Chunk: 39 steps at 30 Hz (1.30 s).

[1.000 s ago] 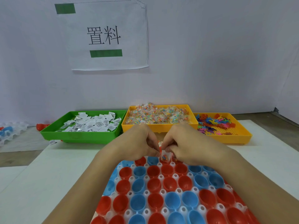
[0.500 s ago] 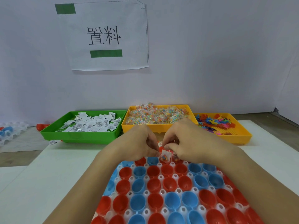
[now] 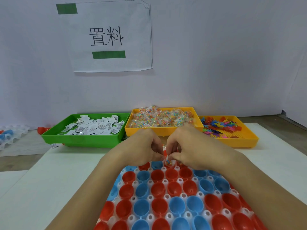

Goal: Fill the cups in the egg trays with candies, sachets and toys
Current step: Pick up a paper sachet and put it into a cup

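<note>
I had both hands over the far edge of the egg tray (image 3: 166, 193), whose red and blue cups (image 3: 157, 188) ran from there to the bottom of the view. The tray lay on a white bench (image 3: 49, 180) with bare surface on either side of it. Between the tray's far edge and the row of bins there was only a narrow strip, and my knuckles sat just in front of the middle bin.

My left hand (image 3: 142, 150) and right hand (image 3: 189, 146) met almost knuckle to knuckle. Their fingers (image 3: 174, 157) were curled, pinching a small clear candy packet (image 3: 168, 161) between them, right above a cup in the farthest row. I could not tell whether the packet touched that cup.

Behind, a green bin (image 3: 83, 140) held white sachets (image 3: 94, 127), a yellow bin (image 3: 132, 130) held candy packets (image 3: 161, 117), and a second yellow bin (image 3: 240, 141) on the right held coloured toys (image 3: 219, 126). The three stood side by side against the wall (image 3: 216, 63).
</note>
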Motion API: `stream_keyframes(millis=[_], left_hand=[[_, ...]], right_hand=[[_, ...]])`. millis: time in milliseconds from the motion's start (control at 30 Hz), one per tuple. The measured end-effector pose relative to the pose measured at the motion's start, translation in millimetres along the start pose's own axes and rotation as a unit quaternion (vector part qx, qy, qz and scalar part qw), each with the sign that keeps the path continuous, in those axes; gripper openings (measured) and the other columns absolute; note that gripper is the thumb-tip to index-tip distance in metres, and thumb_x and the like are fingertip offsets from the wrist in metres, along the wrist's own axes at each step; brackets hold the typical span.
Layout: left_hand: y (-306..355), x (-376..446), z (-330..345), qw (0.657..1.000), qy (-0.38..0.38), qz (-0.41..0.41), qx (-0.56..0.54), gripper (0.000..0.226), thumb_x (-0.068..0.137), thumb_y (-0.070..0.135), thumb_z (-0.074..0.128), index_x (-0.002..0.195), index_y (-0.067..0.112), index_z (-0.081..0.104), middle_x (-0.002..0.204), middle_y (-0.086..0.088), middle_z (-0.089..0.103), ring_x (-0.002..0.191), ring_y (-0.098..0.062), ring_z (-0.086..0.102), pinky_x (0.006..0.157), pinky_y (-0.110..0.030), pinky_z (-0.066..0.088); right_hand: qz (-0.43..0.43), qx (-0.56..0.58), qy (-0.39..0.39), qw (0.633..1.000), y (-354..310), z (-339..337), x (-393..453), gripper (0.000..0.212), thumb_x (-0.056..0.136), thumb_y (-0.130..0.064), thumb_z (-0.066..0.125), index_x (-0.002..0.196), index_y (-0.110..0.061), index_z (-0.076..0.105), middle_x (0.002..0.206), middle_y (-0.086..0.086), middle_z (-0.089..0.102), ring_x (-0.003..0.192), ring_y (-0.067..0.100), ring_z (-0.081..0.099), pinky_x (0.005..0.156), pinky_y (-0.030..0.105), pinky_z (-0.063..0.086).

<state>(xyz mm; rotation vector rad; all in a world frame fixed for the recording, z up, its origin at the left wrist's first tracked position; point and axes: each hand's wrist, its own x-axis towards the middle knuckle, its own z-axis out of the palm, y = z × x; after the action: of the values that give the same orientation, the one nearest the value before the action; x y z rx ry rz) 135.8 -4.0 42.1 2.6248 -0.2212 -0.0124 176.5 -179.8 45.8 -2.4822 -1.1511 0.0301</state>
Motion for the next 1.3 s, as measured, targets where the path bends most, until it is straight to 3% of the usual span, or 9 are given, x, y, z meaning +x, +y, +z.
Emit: stream_keyframes(millis=[200,367,533,733,867,1000,1167,1300], left_hand=[[-1.4,2.0,1.5,1.000,0.009,0.003,0.017,0.006,0.084,0.022,0.077,0.079,0.025,0.076,0.073,0.003,0.070,0.064,-0.008,0.060,0.060,-0.027,0.052],[-1.9,2.2,2.1,1.000,0.005,0.009,0.024,0.007,0.084,0.021,0.076,0.080,0.026,0.075,0.074,0.005,0.070,0.065,-0.007,0.061,0.060,-0.022,0.051],[-1.4,2.6,2.6,0.999,0.005,0.016,0.029,0.004,0.084,0.021,0.076,0.087,0.018,0.078,0.078,0.001,0.071,0.066,-0.006,0.058,0.067,-0.029,0.053],[-0.5,1.8,1.7,1.000,-0.012,0.010,0.023,0.010,0.080,0.025,0.079,0.088,0.020,0.076,0.076,0.003,0.070,0.065,-0.009,0.061,0.065,-0.030,0.053],[1.6,1.2,3.1,1.000,-0.017,0.009,0.020,0.013,0.078,0.029,0.080,0.088,0.021,0.075,0.077,0.005,0.070,0.067,-0.009,0.063,0.065,-0.028,0.053],[3.6,1.7,4.3,0.999,-0.015,0.009,0.033,0.016,0.079,0.030,0.080,0.089,0.019,0.076,0.081,0.004,0.070,0.072,-0.011,0.063,0.067,-0.028,0.053],[6.5,2.4,8.2,0.999,-0.017,0.009,0.026,0.016,0.079,0.023,0.080,0.091,0.013,0.076,0.082,0.000,0.071,0.069,-0.011,0.061,0.065,-0.025,0.051],[5.4,2.7,7.4,1.000,-0.015,0.006,0.018,0.015,0.078,0.023,0.081,0.087,0.013,0.075,0.076,0.004,0.070,0.064,-0.008,0.060,0.062,-0.024,0.051]], right_hand=[[0.003,-0.022,0.005,1.000,2.6,-1.3,-1.1,0.006,0.086,-0.023,0.076,0.089,-0.028,0.077,0.079,-0.018,0.067,0.072,0.000,0.061,0.069,0.023,0.057],[-0.002,-0.047,0.008,0.999,1.6,-0.9,-1.2,0.010,0.086,-0.022,0.076,0.089,-0.031,0.075,0.079,-0.019,0.063,0.075,0.001,0.060,0.068,0.023,0.055],[-0.015,-0.081,0.018,0.996,-2.4,1.0,-2.0,0.007,0.085,-0.031,0.077,0.085,-0.034,0.070,0.081,-0.019,0.059,0.078,0.002,0.059,0.066,0.024,0.051],[-0.020,-0.115,0.024,0.993,-7.4,2.6,-2.2,0.010,0.085,-0.033,0.074,0.081,-0.034,0.066,0.077,-0.021,0.045,0.081,0.007,0.054,0.063,0.025,0.041],[-0.017,-0.115,0.026,0.993,-10.2,1.6,-3.6,0.010,0.086,-0.027,0.074,0.081,-0.034,0.069,0.079,-0.019,0.048,0.080,0.007,0.056,0.061,0.024,0.042],[-0.015,-0.110,0.019,0.994,-11.4,-0.9,-4.9,0.014,0.086,-0.017,0.071,0.085,-0.031,0.075,0.088,-0.017,0.060,0.084,0.009,0.061,0.072,0.032,0.057],[-0.025,-0.113,-0.004,0.993,-12.1,-2.6,-5.4,0.020,0.087,-0.012,0.067,0.091,-0.028,0.079,0.090,-0.013,0.064,0.078,0.009,0.061,0.067,0.030,0.057],[-0.021,-0.087,-0.005,0.996,-7.1,-5.6,-5.2,0.022,0.086,-0.012,0.066,0.091,-0.028,0.079,0.089,-0.014,0.068,0.082,0.009,0.063,0.073,0.034,0.059]])
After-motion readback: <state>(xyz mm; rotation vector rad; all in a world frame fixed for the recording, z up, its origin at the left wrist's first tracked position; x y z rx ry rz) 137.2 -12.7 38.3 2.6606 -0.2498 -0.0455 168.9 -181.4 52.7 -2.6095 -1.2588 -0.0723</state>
